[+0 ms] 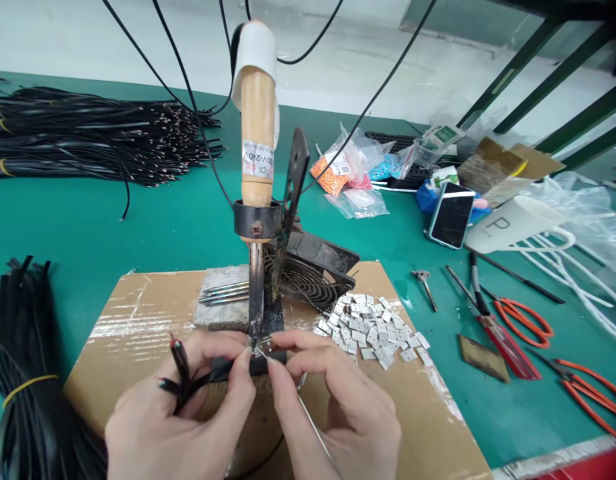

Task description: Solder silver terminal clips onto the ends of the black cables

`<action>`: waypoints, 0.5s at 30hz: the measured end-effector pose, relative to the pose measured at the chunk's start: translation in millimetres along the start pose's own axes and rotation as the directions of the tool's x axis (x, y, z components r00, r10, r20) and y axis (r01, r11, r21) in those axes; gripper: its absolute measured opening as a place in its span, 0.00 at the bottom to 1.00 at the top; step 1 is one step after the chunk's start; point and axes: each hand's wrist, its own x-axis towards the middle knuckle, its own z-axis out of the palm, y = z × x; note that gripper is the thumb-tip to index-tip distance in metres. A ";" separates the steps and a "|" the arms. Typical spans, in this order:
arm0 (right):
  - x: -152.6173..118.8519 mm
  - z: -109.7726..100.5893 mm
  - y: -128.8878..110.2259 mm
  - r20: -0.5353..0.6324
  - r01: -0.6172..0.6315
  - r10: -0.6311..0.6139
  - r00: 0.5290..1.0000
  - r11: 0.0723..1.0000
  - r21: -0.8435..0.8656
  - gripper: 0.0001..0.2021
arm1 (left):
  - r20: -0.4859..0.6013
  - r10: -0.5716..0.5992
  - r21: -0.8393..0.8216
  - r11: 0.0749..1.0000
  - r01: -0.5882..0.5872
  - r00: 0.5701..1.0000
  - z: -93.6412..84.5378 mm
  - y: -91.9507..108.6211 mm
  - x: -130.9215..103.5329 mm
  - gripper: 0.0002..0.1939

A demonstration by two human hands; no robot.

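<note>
A soldering iron (257, 153) with a wooden handle is clamped upright, tip down, in a black metal stand (294, 173). Directly under its tip, my left hand (188, 407) pinches black cables (208, 379), whose stripped ends stick out past the palm at left. My right hand (338, 407) is closed on a thin solder wire (315, 427) that trails down toward the bottom edge. Both hands' fingertips nearly meet at the iron's tip, and they partly hide the small joint there. Small metal plates (375, 330) lie in a loose pile right of the hands.
Below is a cardboard sheet (123, 320) with a black fan (318, 267) on it. Cable bundles (88, 133) lie at left. Pliers (588, 393), a phone (451, 215), a mug (518, 223) and plastic bags (358, 167) are at right.
</note>
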 end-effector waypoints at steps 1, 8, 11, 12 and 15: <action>-0.2 0.0 -0.1 0.003 0.004 -0.004 1.000 1.000 -0.009 0.09 | -0.001 -0.003 -0.014 1.000 0.003 1.000 0.7 1.6 1.0 0.06; -2.9 -1.4 -1.5 0.024 -0.050 0.050 0.998 0.999 0.004 0.09 | 0.077 -0.102 -0.157 0.981 0.113 0.992 1.6 9.0 6.2 0.05; -3.1 -7.9 -1.6 -0.009 -0.155 0.154 0.988 0.988 -0.029 0.07 | 0.093 -0.158 -0.213 0.961 0.175 0.983 -0.3 6.5 5.1 0.05; -2.9 -11.0 -1.6 -0.035 -0.187 0.186 0.982 0.981 -0.051 0.07 | 0.103 -0.187 -0.226 0.952 0.206 0.977 -1.1 5.4 3.5 0.05; -3.3 -20.5 -1.1 -0.079 -0.209 0.203 0.976 0.976 -0.069 0.12 | 0.174 -0.292 -0.270 0.904 0.331 0.940 -3.7 3.1 -7.2 0.09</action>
